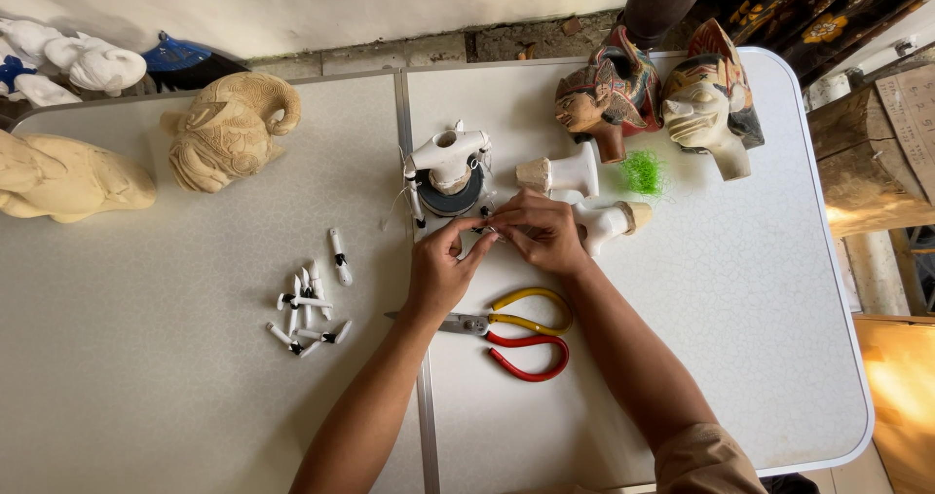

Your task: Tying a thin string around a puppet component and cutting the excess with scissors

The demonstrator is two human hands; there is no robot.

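My left hand point(440, 268) and my right hand point(542, 233) meet at the middle of the white folding table point(740, 338). Their fingertips pinch a small white piece with thin wire point(490, 229) between them. Just beyond the hands stands a white carved puppet torso point(448, 158) on a dark roll of tape point(450, 202). Two white carved pieces with tan ends lie to the right, one point(560, 174) behind my right hand and one point(612, 219) beside it. Pliers with yellow and red handles point(516, 333) lie under my forearms.
Several small white and black carved pieces point(307, 309) lie at the left. Unpainted wooden carvings point(229, 129) point(63, 177) sit at the far left, two painted wooden heads point(609, 95) point(711, 99) at the far right, with a green fibre tuft point(643, 172). A person's leg point(662, 2) stands behind the table.
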